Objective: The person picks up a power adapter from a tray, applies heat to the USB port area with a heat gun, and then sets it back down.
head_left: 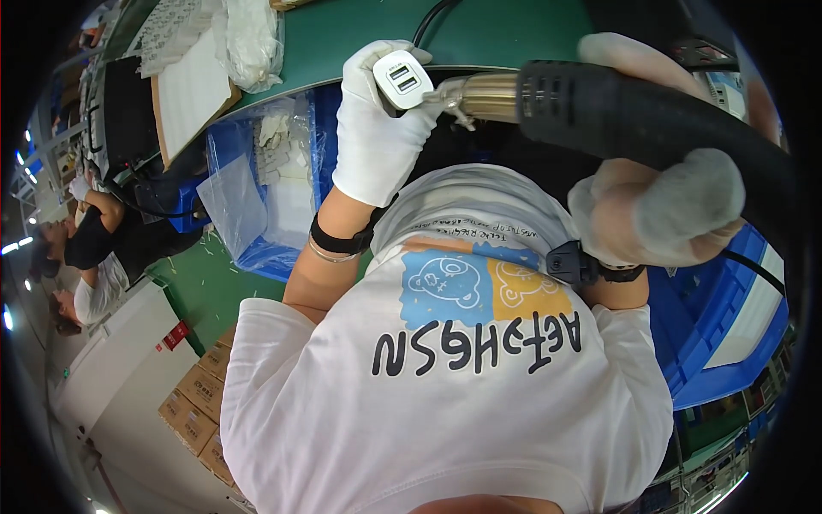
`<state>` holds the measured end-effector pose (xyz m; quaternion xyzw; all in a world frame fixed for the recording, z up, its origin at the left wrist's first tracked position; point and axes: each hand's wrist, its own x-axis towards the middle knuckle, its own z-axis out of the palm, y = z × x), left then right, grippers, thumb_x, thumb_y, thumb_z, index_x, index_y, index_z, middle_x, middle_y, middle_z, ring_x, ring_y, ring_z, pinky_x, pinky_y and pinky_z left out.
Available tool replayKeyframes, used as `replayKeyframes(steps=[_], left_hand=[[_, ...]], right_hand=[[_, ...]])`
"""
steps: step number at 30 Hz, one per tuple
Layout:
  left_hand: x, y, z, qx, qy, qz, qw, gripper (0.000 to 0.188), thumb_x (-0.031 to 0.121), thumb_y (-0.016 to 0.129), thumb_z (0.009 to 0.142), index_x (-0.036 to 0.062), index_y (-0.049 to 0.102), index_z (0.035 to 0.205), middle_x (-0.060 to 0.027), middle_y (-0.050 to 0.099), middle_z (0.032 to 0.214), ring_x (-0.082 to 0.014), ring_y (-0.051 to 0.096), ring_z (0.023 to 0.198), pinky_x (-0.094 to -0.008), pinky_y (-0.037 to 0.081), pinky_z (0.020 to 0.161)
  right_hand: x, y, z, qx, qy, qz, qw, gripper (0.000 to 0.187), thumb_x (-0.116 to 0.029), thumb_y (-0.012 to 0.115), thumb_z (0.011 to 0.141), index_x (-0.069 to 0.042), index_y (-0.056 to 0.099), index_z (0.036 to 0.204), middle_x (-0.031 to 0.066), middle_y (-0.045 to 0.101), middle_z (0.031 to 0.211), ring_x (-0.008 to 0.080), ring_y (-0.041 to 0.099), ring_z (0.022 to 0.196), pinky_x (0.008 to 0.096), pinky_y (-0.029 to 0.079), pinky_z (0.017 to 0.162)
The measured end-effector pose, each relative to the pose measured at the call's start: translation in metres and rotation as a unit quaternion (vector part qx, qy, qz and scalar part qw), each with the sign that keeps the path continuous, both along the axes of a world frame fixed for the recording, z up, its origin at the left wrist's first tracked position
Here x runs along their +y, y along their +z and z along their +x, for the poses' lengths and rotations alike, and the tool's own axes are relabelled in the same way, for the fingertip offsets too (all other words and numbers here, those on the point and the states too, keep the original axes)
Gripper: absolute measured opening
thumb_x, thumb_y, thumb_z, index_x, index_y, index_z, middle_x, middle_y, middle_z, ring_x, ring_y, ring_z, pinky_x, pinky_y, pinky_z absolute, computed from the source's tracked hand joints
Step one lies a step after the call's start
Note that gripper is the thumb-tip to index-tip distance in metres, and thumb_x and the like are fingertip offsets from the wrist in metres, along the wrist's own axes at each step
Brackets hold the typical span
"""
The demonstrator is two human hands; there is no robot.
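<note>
My left hand [377, 141], in a white glove, is closed around a white two-port USB car charger [402, 80], whose port face points up. A black cable plug [565, 98] with a ribbed sleeve and a brass-and-silver metal end comes in from the right, close to the camera. Its metal tip appears against the charger's right side; whether they touch is hard to tell. My right hand [655, 206], with pale coverings on its fingers, is blurred and closed about the black plug, with fingers showing on both sides of it. The plug hides part of that hand.
Beyond my hands lies a green worktop [342, 34] with a clear plastic bag [253, 43] and a cardboard sheet [193, 98]. Blue bins stand at left [321, 128] and right [685, 390]. Brown cartons [188, 403] are stacked lower left. Other people [98, 227] sit at far left.
</note>
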<state>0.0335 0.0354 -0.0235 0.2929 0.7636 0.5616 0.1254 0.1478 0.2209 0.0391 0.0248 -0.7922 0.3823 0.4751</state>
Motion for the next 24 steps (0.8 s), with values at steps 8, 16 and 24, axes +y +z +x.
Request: replayKeyframes(steps=[8, 16, 24], left_hand=[[-0.001, 0.0, 0.001, -0.033, -0.001, 0.006, 0.999, 0.051, -0.006, 0.071, 0.071, 0.0063, 0.045, 0.114, -0.0042, 0.06, 0.102, -0.0108, 0.058, 0.086, -0.0234, 0.05, 0.078], [-0.001, 0.0, 0.004, -0.082, -0.002, 0.029, 0.996, 0.048, -0.005, 0.07, 0.073, 0.0061, 0.046, 0.113, -0.0042, 0.06, 0.101, -0.0092, 0.058, 0.086, -0.0226, 0.049, 0.077], [-0.002, 0.004, -0.006, -0.1, -0.025, 0.006, 0.995, 0.048, -0.006, 0.069, 0.073, 0.0064, 0.046, 0.113, -0.0041, 0.059, 0.102, -0.0089, 0.057, 0.087, -0.0224, 0.049, 0.076]], right_hand=[[-0.015, 0.01, 0.019, -0.143, -0.118, 0.051, 0.981, 0.052, -0.043, 0.041, 0.091, 0.005, 0.051, 0.108, 0.0149, 0.067, 0.077, 0.0193, 0.063, 0.061, 0.0228, 0.051, 0.062], [0.012, -0.016, -0.002, 0.031, -0.013, 0.004, 0.999, 0.055, -0.047, 0.047, 0.093, 0.007, 0.061, 0.098, 0.0182, 0.07, 0.077, 0.0192, 0.068, 0.065, 0.0254, 0.055, 0.067], [0.0, -0.017, -0.009, 0.06, -0.05, -0.032, 0.996, 0.055, -0.043, 0.045, 0.095, 0.007, 0.047, 0.118, 0.0211, 0.069, 0.081, 0.0211, 0.068, 0.07, 0.0279, 0.055, 0.074]])
